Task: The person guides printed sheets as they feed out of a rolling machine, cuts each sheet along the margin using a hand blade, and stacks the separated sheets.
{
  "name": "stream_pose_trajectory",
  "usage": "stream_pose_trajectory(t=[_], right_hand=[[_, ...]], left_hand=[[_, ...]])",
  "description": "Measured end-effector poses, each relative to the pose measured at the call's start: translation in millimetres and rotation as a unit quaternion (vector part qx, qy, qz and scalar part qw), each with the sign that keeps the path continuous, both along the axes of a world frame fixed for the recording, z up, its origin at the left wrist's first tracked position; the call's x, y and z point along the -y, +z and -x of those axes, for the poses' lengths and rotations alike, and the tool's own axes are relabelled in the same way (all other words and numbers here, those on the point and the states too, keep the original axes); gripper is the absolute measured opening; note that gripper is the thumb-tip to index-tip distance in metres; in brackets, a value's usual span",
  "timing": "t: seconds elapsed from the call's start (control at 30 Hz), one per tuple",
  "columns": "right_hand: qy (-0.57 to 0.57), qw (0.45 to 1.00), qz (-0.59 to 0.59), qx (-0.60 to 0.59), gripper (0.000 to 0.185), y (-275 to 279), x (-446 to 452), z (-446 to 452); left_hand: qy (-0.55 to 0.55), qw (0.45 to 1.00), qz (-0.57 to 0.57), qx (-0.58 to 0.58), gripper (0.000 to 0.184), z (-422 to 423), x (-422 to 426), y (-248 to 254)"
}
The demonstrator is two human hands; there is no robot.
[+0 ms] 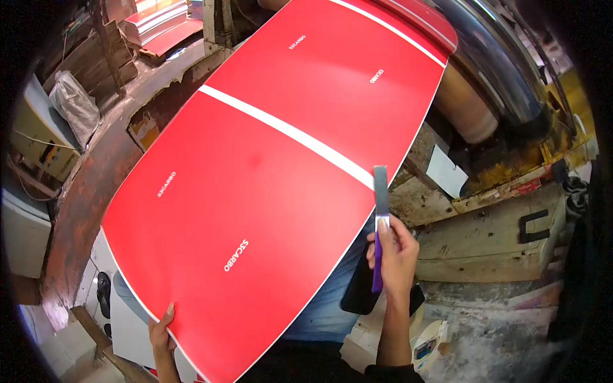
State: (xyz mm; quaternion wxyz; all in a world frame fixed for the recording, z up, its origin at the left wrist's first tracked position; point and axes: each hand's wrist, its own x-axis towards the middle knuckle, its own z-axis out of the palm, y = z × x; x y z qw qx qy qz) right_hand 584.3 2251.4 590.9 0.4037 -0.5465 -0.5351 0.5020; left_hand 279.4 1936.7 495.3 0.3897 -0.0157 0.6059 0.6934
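Note:
A large red printed sheet (211, 191) with white lettering and a white band (287, 131) across it spreads over my lap and the machine. My left hand (163, 335) pinches its near left edge, thumb on top and fingers underneath. In my right hand (394, 258) is a flat-bladed knife (378, 255) with a purple handle, the fingers closed round it. Its grey blade points away from me, over the sheet's right edge at the end of the white band. Whether the blade touches the sheet I cannot tell.
Shiny metal rollers (504, 64) stand at the upper right, by the sheet's far end. A rusty curved machine edge (89, 185) runs along the left. Stacked red sheets (167, 32) lie at the upper left. A white paper (447, 171) rests right of the sheet.

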Motion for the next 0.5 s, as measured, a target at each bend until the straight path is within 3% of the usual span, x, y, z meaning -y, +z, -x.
stream_pose_trajectory(t=[0.17,0.27,0.33,0.37,0.4,0.43,0.5], right_hand=[[-0.024,0.998,0.004,-0.052,0.029,-31,-10,-7],[0.046,0.996,0.075,-0.019,0.027,-26,10,1],[0.029,0.994,0.104,-0.025,0.024,-17,11,0],[0.004,0.979,-0.125,0.159,0.025,-14,4,-4],[-0.021,0.879,-0.346,0.328,0.027,-11,-3,-8],[-0.031,0.853,-0.431,0.292,0.038,-15,-16,-5],[0.045,0.791,-0.474,0.384,0.052,-11,-28,-3]], left_hand=[[0.024,1.0,0.013,-0.011,0.06,5,23,13],[0.048,0.998,0.019,-0.031,0.062,7,34,10],[0.041,0.998,0.023,-0.039,0.063,10,39,10],[0.035,0.998,0.026,-0.042,0.063,9,39,10],[0.04,0.998,0.028,-0.042,0.063,9,43,10],[0.026,0.999,0.019,-0.026,0.063,10,47,10],[0.014,1.0,0.009,-0.014,0.062,18,62,8]])
